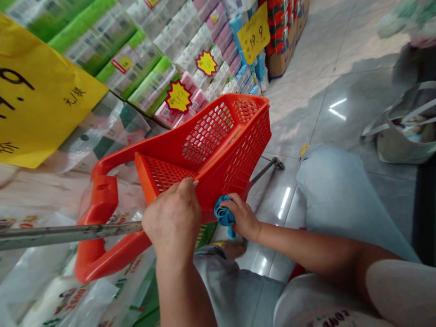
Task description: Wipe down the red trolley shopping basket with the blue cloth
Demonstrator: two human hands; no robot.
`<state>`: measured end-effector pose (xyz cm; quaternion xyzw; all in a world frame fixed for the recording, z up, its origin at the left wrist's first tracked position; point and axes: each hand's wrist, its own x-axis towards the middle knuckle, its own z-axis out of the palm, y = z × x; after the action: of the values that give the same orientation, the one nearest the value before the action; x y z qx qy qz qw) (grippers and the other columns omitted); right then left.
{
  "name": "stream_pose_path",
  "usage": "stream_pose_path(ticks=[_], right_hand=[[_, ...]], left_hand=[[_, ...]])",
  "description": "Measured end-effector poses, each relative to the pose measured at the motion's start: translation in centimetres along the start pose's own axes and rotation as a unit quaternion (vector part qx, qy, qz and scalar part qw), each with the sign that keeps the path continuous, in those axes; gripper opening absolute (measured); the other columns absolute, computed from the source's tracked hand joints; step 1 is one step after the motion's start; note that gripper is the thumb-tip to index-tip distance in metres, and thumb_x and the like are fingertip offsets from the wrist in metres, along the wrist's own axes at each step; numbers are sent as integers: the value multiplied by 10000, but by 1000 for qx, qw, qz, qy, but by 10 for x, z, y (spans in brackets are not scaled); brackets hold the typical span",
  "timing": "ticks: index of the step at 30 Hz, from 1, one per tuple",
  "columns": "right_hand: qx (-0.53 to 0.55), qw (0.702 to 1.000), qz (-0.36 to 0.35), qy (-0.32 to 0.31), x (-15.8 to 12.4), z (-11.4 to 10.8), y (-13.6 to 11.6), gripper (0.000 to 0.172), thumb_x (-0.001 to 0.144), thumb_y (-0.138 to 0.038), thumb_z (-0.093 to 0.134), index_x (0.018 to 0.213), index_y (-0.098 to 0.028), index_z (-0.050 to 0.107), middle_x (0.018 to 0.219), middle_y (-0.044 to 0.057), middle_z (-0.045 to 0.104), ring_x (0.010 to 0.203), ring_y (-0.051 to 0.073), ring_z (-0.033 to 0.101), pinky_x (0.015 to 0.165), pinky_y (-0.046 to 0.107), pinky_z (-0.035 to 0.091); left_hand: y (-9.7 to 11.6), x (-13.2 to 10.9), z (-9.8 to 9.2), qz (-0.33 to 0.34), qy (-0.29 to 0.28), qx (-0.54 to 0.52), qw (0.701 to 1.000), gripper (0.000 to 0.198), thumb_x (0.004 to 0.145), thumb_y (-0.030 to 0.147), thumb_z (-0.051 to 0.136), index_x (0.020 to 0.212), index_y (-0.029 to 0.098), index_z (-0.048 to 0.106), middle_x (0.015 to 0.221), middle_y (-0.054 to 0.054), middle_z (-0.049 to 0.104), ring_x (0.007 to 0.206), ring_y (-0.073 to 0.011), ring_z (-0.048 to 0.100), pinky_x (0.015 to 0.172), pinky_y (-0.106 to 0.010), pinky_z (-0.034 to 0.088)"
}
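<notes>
A red plastic shopping cart [211,179] with perforated basket walls leans tilted in front of me, and no goods show in its basket. My left hand [175,211] is closed over the cart's near rim by the handle end. A worn grey metal tube [71,234] runs from the left edge up to that hand; its end is hidden behind the hand. Bunched in my right hand [243,215] is a blue cloth [225,211], held against the lower part of the cart's near side wall. A black caster [279,163] on a thin metal leg sticks out beyond the basket.
Stacked tissue packs [143,68] with yellow price signs [254,34] line the left and back. Plastic-wrapped packs [68,290] lie at the lower left. My bent knee [334,181] is to the right, above grey floor tiles [327,91]. A pale tote bag [405,141] stands farther right.
</notes>
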<state>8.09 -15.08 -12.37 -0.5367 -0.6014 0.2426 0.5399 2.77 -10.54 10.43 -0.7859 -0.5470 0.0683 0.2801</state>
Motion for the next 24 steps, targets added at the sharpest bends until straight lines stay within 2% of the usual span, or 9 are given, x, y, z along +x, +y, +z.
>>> stream_pose_path(ticks=[3, 5, 9, 12, 15, 18, 21, 24], right_hand=[[39, 999, 12, -19, -2, 1, -4, 563, 693, -88, 668, 1210, -304, 615, 1238, 48, 559, 1044, 215, 614, 896, 345, 543], [68, 996, 55, -3, -8, 2, 8, 515, 663, -83, 665, 1131, -296, 640, 1200, 33, 574, 1030, 197, 620, 905, 332, 542], [60, 970, 195, 129, -16, 7, 56, 398, 694, -74, 535, 1063, -216, 586, 1030, 56, 579, 964, 208, 617, 911, 403, 549], [58, 941, 251, 219, 0, 5, 74, 336, 741, -106, 475, 1056, -202, 543, 930, 39, 577, 889, 201, 607, 869, 409, 555], [77, 930, 236, 270, 30, -11, 66, 316, 761, -159, 513, 1071, -208, 544, 992, 45, 616, 937, 192, 612, 912, 384, 538], [94, 928, 196, 304, 56, -38, 57, 340, 753, -212, 581, 1092, -214, 560, 1101, 66, 632, 1042, 206, 611, 1006, 396, 494], [101, 913, 195, 344, 70, -61, 61, 384, 747, -260, 595, 1123, -207, 541, 1139, 92, 634, 1088, 227, 604, 1053, 437, 461], [110, 896, 215, 374, 74, -70, 68, 342, 762, -298, 565, 1086, -197, 534, 1065, 97, 656, 1018, 235, 624, 1021, 466, 481]], left_hand=[[1, -1, -1, 3, 5, 6, 1000, 411, 1036, 388, 329, 877, 231, 674, 747, -60, 722, 632, -212, 638, 541, -307, 190], [1, -2, 0, 6, 15, 10, 1000, 415, 1039, 384, 327, 867, 230, 672, 738, -58, 719, 635, -213, 639, 540, -306, 194], [-1, -4, 4, 22, 43, 14, 999, 405, 1041, 370, 330, 908, 237, 688, 753, -52, 723, 658, -220, 648, 537, -312, 210], [-3, -5, 7, 36, 63, 18, 997, 399, 1042, 348, 332, 945, 242, 704, 746, -49, 721, 663, -218, 652, 541, -320, 229], [-6, -9, 7, 50, 82, 27, 995, 400, 1044, 334, 339, 958, 239, 718, 731, -51, 717, 661, -217, 649, 550, -329, 248], [-8, -14, 9, 59, 99, 29, 993, 386, 1042, 331, 362, 988, 238, 732, 718, -50, 713, 678, -216, 653, 567, -332, 277], [-11, -17, 12, 80, 126, 22, 989, 353, 1032, 331, 397, 1048, 245, 740, 695, -38, 702, 674, -208, 652, 581, -328, 306], [-12, -18, 15, 95, 153, 23, 983, 318, 1019, 323, 437, 1053, 241, 743, 681, -28, 695, 657, -203, 643, 582, -327, 318]])
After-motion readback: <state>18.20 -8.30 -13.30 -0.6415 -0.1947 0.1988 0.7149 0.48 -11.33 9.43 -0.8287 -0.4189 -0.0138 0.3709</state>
